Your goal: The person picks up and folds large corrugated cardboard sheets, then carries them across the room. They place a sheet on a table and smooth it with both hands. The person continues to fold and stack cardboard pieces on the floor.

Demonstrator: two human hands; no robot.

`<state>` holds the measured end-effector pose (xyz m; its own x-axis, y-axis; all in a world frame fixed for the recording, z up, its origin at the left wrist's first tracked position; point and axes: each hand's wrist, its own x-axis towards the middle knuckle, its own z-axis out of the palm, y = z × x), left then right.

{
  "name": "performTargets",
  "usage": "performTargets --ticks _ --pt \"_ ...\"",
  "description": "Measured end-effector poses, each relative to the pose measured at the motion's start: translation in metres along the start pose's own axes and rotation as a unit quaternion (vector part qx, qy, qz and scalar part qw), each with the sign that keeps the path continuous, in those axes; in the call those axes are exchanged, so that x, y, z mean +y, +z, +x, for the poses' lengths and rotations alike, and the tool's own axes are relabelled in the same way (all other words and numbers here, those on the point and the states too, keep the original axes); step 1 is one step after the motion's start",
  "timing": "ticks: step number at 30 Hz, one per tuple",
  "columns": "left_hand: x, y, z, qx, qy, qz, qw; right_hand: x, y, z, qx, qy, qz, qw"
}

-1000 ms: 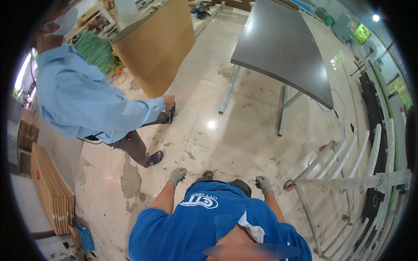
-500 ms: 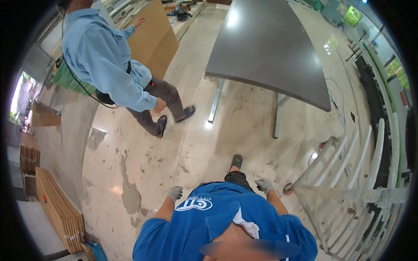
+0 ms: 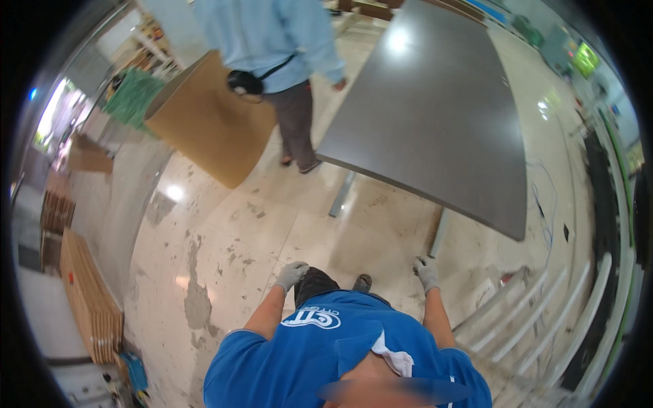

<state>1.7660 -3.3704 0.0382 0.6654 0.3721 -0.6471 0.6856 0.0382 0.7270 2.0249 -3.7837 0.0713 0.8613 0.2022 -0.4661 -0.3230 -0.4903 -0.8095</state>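
Grey work gloves cover both hands of the person in the blue shirt. The left hand (image 3: 292, 275) hangs beside the left hip and the right hand (image 3: 427, 273) beside the right hip, well apart from each other. Both gloves look loosely curled, the fingers bent inward but not made into a tight fist, and neither one holds or touches anything. The right hand is the nearer one to the dark table (image 3: 435, 122), close under its front edge and near one of its legs.

I count one large dark grey table top, with two metal legs visible under it. One big brown board (image 3: 204, 122) stands tilted on the floor to the left, just beside a second person (image 3: 275, 41) in a light blue shirt, who walks between the board and the table. One stack of light wooden panels (image 3: 85, 299) lies along the left wall. White metal frames (image 3: 537, 319) lie on the right side; how many I cannot tell.

Between the gloved hands and the front edge of the table there is a stretch of pale stained floor (image 3: 272, 224), which widens toward the left.
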Motion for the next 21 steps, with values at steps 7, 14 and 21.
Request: performTargets --ticks 7,14,21 --pt "-0.021 -0.05 0.033 0.021 0.02 0.122 0.992 -0.138 0.063 0.036 -0.006 -0.145 -0.087 0.986" --pt "0.036 -0.17 0.117 0.088 0.023 0.083 0.992 -0.314 0.184 0.052 -0.046 -0.303 -0.075 0.949" --pt "0.102 -0.325 0.166 0.169 0.055 -0.034 0.984 -0.417 0.319 0.097 -0.065 -0.412 -0.187 0.889"
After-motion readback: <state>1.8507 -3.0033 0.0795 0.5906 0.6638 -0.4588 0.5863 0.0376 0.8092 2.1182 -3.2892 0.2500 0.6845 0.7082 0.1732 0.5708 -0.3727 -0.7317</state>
